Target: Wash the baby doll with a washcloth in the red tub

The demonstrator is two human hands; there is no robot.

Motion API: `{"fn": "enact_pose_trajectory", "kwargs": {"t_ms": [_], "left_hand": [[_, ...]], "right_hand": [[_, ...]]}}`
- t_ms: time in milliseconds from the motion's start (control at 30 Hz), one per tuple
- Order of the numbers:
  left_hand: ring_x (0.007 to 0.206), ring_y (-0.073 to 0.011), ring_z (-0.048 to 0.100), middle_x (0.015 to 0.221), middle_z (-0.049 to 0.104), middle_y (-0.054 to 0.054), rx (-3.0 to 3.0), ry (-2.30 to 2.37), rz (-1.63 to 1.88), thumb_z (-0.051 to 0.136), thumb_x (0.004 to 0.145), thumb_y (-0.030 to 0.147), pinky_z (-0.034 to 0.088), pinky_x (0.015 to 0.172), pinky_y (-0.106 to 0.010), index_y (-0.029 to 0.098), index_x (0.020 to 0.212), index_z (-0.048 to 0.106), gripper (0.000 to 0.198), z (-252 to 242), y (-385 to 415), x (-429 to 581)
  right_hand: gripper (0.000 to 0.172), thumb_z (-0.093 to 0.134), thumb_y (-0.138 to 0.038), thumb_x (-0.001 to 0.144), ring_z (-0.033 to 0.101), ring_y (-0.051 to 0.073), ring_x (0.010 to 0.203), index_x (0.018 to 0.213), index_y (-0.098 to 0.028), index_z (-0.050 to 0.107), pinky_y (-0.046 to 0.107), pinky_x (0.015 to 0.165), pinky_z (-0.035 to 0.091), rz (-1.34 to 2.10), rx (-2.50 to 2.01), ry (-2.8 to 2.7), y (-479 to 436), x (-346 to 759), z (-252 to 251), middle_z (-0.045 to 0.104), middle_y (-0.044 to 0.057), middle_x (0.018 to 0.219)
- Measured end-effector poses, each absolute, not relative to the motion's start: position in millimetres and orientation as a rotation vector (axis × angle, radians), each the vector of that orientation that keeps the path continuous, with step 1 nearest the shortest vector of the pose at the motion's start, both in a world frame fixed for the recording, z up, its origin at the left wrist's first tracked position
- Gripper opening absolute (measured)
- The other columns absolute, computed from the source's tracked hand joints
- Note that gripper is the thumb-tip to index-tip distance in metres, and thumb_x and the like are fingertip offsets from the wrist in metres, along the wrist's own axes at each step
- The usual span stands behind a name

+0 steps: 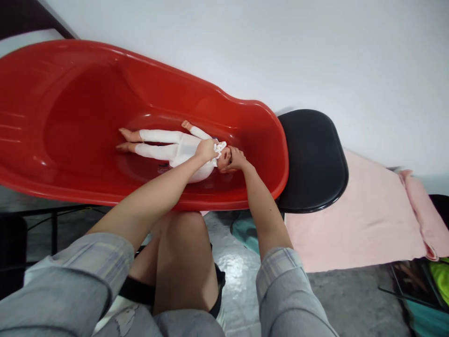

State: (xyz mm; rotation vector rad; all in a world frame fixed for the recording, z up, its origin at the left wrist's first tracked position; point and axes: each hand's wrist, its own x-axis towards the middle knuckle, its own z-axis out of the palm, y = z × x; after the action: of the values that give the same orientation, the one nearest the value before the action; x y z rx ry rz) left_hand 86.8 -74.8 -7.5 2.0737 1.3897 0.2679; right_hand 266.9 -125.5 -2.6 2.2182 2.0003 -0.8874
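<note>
A baby doll [187, 146] in white clothing lies on its back inside a red baby bathtub [210, 100]. Its bare feet point left and its head [224, 159] is at the right. My left hand [206, 150] is closed on a small white cloth [220, 147] at the doll's neck and chin. My right hand [237, 158] is wrapped over the top of the doll's head, its fingers curled around it. One doll arm [194, 130] stretches out toward the far wall of the tub; the other is hidden behind my left forearm.
To the right of the tub stands a black seat [312, 159]. Beyond it is a surface with a pink cloth [358, 220] and a rolled pink towel [424, 210]. A white wall [298, 51] runs behind the tub. Dark metal legs [54, 234] stand below left.
</note>
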Motion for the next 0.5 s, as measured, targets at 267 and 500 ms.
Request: {"fn": "enact_pose_trajectory", "kwargs": {"t_ms": [267, 500], "left_hand": [[0.106, -0.0274, 0.072, 0.117, 0.077, -0.008, 2.063, 1.385, 0.029, 0.083, 0.078, 0.026, 0.053, 0.085, -0.025, 0.017, 0.13, 0.075, 0.053, 12.6, -77.8, 81.7], [0.093, -0.0268, 0.075, 0.105, 0.078, -0.007, 2.138, 1.228, -0.248, 0.081, 0.07, 0.023, 0.052, 0.077, -0.023, 0.016, 0.12, 0.079, 0.05, 26.4, -79.7, 81.4]], "right_hand": [[0.131, 0.101, -0.031, 0.055, 0.025, 0.041, 0.159, 0.167, -0.026, 0.032, 0.057, 0.129, 0.028, -0.885, 2.188, 2.034, -123.8, 269.3, -7.7, 0.032, 0.014, 0.172], [0.13, 0.101, -0.031, 0.056, 0.026, 0.04, 0.159, 0.167, -0.024, 0.033, 0.054, 0.131, 0.026, -0.868, 2.168, 2.039, -124.4, 268.9, -6.8, 0.03, 0.015, 0.172]]}}
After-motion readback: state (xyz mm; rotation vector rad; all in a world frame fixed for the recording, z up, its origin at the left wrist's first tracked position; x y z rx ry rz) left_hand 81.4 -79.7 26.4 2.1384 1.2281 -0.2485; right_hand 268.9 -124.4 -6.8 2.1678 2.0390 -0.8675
